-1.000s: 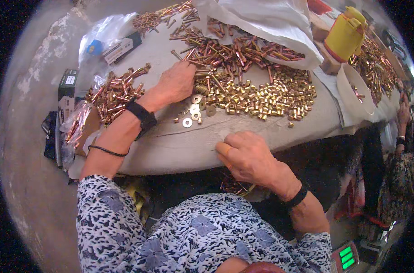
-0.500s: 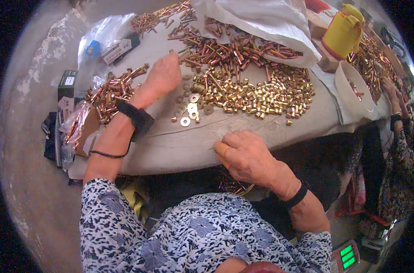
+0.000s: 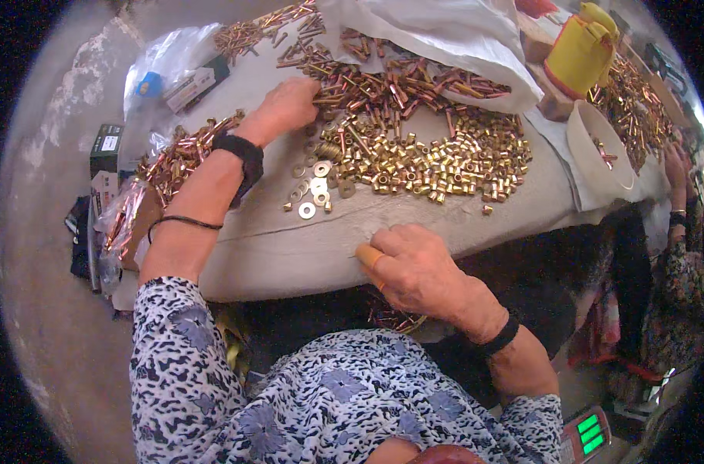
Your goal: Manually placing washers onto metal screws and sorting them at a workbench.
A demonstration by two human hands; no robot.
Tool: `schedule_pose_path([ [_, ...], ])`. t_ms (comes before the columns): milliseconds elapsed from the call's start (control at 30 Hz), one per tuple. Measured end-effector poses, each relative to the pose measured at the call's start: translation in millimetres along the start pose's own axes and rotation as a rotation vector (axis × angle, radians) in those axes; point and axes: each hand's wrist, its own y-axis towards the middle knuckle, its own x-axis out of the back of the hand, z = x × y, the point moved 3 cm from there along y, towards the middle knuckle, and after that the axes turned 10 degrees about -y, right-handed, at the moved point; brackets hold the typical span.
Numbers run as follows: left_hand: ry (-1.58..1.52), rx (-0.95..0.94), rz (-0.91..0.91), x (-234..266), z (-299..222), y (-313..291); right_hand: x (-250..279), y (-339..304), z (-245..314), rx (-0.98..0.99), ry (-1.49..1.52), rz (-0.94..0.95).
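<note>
My left hand is at the left edge of a heap of long copper-coloured bolts, its fingers curled in against them. Its fingertips are hidden, so what they grip does not show. Just over the table's front edge, my right hand is closed in a loose fist with an orange band on one finger. Whatever lies inside it is out of sight. Between the hands lie flat washers, some loose and some stacked, beside a broad spread of short brass-coloured sleeves.
A second bolt pile sits left, near plastic bags and small boxes. A white sack lies at the back. A yellow jug and white bowl stand right, near another person's hand. A lit green display is lower right.
My left hand has moved slightly right, up to the edge of the bolt heap. My right hand stays closed in nearly the same place. The whole view has shifted a little.
</note>
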Motion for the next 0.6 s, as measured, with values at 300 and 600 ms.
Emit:
schedule_pose_path([
  [300, 0.036, 0.075, -0.039, 7, -16, -10, 1, 1, 1, 0.002, -0.039, -0.003],
  [600, -0.091, -0.011, -0.35, 29, 3, -17, 1, 4, 4, 0.016, -0.025, 0.033],
])
